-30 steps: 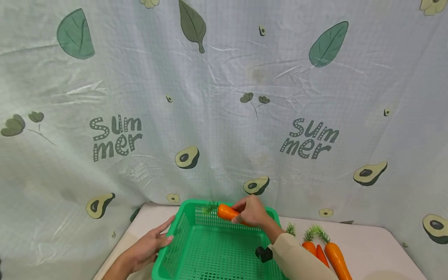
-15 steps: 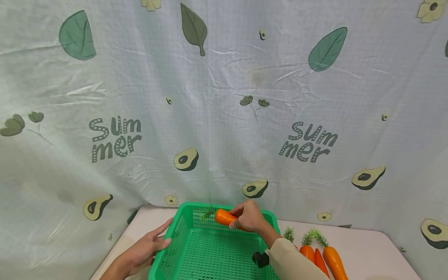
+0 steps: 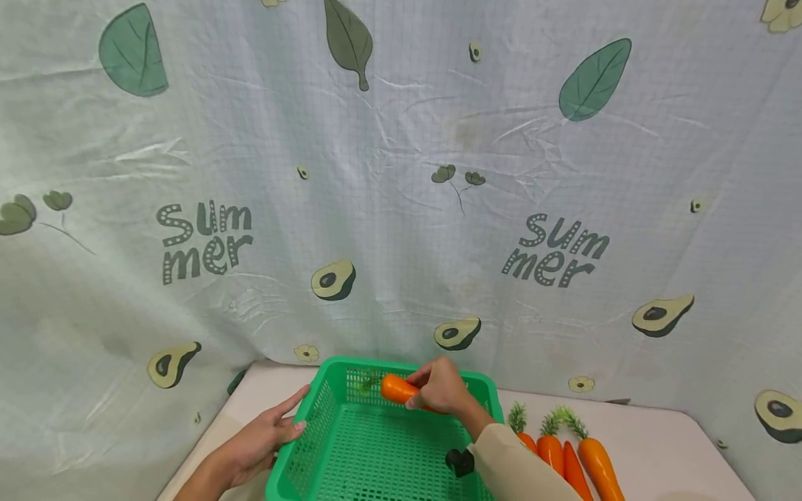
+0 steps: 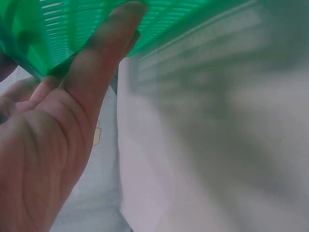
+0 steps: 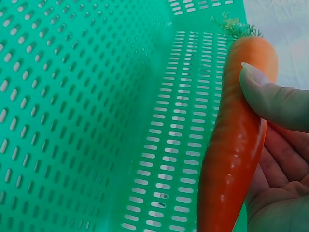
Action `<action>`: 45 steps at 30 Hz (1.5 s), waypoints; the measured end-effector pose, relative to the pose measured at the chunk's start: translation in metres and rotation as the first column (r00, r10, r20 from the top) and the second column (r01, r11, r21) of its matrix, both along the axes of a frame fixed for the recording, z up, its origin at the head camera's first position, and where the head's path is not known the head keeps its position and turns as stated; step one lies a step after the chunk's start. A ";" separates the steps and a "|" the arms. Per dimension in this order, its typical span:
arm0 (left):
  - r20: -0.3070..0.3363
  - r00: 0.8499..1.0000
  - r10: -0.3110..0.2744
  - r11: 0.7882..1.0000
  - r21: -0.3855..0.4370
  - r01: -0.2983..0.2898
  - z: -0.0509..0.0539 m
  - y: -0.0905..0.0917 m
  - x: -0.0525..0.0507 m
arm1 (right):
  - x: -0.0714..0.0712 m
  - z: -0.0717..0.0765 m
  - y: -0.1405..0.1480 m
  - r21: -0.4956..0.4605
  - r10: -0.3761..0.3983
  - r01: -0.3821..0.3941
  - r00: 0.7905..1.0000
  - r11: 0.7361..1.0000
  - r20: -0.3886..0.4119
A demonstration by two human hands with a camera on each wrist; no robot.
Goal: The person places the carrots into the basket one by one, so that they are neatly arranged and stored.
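A green plastic basket (image 3: 401,473) with slotted walls stands in front of me. On its left side my left hand (image 3: 260,438) holds the wall, thumb at the rim and fingers along the outside; the left wrist view shows a finger (image 4: 104,53) against the slotted wall. My right hand (image 3: 443,390) grips an orange carrot (image 3: 396,388) with a green leafy top, over the basket's far part. Up close in the right wrist view, the thumb (image 5: 270,96) presses on the carrot near its thick end, beside the slotted far wall. Part of the carrot is hidden by the hand.
Several more carrots (image 3: 598,463) lie on the pale table (image 3: 664,445) right of the basket, partly behind the right sleeve (image 3: 514,459). A small black object (image 3: 460,461) shows by the right wrist. A printed curtain (image 3: 401,209) hangs behind the table.
My right hand has moved slightly left and lower with the carrot, further over the basket. My left hand stays at the basket's side. The head view has shifted a little.
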State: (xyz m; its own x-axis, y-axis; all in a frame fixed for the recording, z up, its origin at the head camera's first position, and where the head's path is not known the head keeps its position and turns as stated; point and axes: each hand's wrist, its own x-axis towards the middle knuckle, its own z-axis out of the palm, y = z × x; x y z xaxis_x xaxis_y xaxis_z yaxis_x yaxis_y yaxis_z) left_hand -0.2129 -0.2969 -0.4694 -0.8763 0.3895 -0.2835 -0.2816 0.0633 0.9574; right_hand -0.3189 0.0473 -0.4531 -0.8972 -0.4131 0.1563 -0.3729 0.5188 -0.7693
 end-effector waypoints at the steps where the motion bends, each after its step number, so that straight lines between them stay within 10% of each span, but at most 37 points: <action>1: 0.002 1.000 0.003 1.000 -0.004 -0.003 0.001 0.000 0.000 | 0.000 0.000 0.000 0.004 -0.001 0.001 1.000 1.000 -0.001; 45: 0.005 1.000 0.024 0.999 0.023 -0.024 -0.003 0.001 0.000 | -0.007 -0.029 -0.004 0.048 0.002 -0.004 0.999 0.999 0.045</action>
State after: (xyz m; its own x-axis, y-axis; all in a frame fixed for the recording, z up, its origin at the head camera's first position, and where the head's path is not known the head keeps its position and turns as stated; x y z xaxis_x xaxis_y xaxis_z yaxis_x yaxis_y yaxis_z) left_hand -0.2131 -0.2956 -0.4722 -0.8840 0.3752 -0.2788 -0.2872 0.0346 0.9572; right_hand -0.3264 0.0433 -0.4824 -0.9015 -0.4221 0.0960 -0.3405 0.5545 -0.7593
